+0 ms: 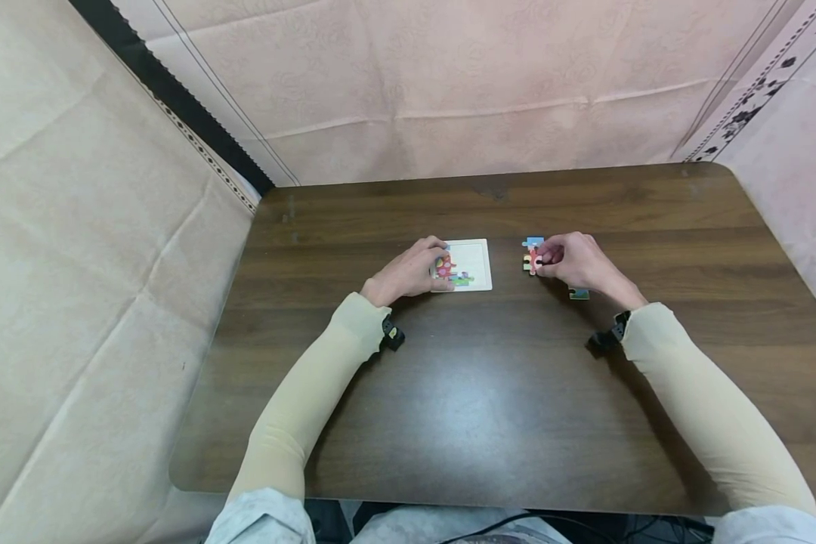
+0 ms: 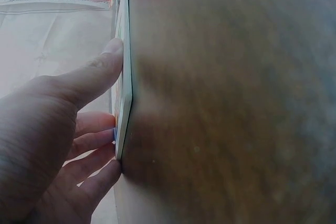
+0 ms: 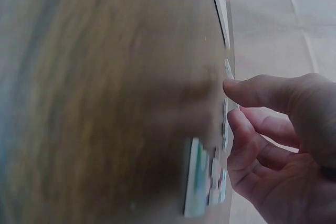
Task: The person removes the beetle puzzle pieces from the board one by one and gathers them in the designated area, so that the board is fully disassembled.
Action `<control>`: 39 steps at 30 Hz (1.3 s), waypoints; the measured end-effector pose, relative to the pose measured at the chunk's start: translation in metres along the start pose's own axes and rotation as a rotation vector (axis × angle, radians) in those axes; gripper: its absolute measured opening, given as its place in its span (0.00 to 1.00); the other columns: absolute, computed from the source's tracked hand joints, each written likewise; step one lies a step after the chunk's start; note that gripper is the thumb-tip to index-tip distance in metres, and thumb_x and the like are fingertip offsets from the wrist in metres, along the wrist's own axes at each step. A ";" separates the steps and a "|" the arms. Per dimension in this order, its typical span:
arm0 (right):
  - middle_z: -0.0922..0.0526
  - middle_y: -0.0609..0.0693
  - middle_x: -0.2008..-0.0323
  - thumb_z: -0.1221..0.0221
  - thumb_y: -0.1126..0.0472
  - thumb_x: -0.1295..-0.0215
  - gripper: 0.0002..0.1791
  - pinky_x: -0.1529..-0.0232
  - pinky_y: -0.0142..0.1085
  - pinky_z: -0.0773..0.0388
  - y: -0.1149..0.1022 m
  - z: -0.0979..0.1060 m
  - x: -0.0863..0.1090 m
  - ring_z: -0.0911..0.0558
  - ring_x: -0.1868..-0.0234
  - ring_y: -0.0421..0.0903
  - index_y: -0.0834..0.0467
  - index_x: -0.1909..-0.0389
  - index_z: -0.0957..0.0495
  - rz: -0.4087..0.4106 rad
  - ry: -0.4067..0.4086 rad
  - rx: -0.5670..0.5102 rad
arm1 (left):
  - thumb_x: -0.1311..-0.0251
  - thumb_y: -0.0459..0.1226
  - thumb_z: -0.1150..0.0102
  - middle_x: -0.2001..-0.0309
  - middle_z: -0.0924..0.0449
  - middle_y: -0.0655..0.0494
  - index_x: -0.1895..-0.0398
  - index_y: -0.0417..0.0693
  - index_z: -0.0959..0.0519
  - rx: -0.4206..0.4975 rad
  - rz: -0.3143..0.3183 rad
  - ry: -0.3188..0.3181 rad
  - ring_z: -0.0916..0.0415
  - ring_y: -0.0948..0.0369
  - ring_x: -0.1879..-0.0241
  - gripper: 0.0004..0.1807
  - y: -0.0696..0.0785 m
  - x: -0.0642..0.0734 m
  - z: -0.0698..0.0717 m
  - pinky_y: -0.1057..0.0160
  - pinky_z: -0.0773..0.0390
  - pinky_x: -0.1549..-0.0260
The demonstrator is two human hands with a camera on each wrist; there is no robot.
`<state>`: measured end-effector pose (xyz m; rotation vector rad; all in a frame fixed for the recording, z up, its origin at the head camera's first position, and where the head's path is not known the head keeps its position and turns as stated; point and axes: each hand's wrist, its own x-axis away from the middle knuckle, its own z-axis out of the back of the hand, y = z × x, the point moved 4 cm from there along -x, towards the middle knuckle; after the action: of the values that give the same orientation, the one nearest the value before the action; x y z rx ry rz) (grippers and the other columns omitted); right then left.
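A white-framed puzzle board (image 1: pixel 477 264) lies on the table, with red and green picture pieces in its left and lower parts. My left hand (image 1: pixel 415 268) holds the board at its left side, thumb along the near edge and fingers at the far corner. In the left wrist view, the thumb (image 2: pixel 100 74) lies over the board's rim. To the right, my right hand (image 1: pixel 578 258) has its thumb and curled fingers at the side of a red puzzle piece (image 1: pixel 533 259), pinching it. A blue piece (image 1: pixel 533 242) adjoins it. The fingers partly cover these pieces.
Another blue-green puzzle piece (image 1: pixel 579 294) lies under my right wrist. In the right wrist view, several pieces (image 3: pixel 197 182) lie near the fingers. The brown wooden table (image 1: pixel 449 400) meets pale cloth (image 1: pixel 408 98) at its back.
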<state>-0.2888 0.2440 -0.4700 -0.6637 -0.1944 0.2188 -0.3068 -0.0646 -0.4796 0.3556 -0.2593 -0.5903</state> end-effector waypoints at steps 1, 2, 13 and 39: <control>0.13 0.60 0.58 0.27 0.62 0.31 0.16 0.56 0.36 0.24 0.001 0.001 0.000 0.18 0.57 0.53 0.66 0.48 0.14 -0.004 -0.001 0.004 | 0.33 0.53 0.24 0.22 0.31 0.47 0.26 0.41 0.22 -0.001 0.001 0.000 0.33 0.51 0.25 0.39 0.000 0.000 0.000 0.55 0.27 0.24; 0.13 0.60 0.58 0.27 0.61 0.31 0.16 0.56 0.36 0.24 0.003 0.001 0.001 0.18 0.57 0.53 0.66 0.48 0.14 -0.009 -0.002 0.006 | 0.33 0.53 0.24 0.22 0.31 0.47 0.26 0.41 0.22 0.002 0.002 -0.001 0.33 0.51 0.25 0.39 0.000 0.000 0.000 0.55 0.27 0.25; 0.12 0.59 0.58 0.27 0.62 0.30 0.15 0.57 0.37 0.24 0.010 0.004 0.003 0.18 0.59 0.51 0.66 0.48 0.14 -0.045 -0.044 0.003 | 0.32 0.52 0.25 0.22 0.32 0.47 0.26 0.41 0.23 0.017 0.010 -0.004 0.33 0.51 0.26 0.38 0.000 0.003 0.000 0.53 0.27 0.25; 0.12 0.58 0.59 0.27 0.61 0.29 0.17 0.59 0.38 0.24 0.007 0.007 0.000 0.19 0.60 0.50 0.66 0.46 0.14 -0.061 -0.078 0.006 | 0.32 0.52 0.24 0.21 0.32 0.47 0.26 0.40 0.23 0.026 -0.001 -0.001 0.33 0.51 0.25 0.39 0.001 0.002 0.001 0.53 0.27 0.24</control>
<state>-0.2917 0.2533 -0.4695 -0.6428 -0.2881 0.1862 -0.3050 -0.0653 -0.4775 0.3809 -0.2675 -0.5886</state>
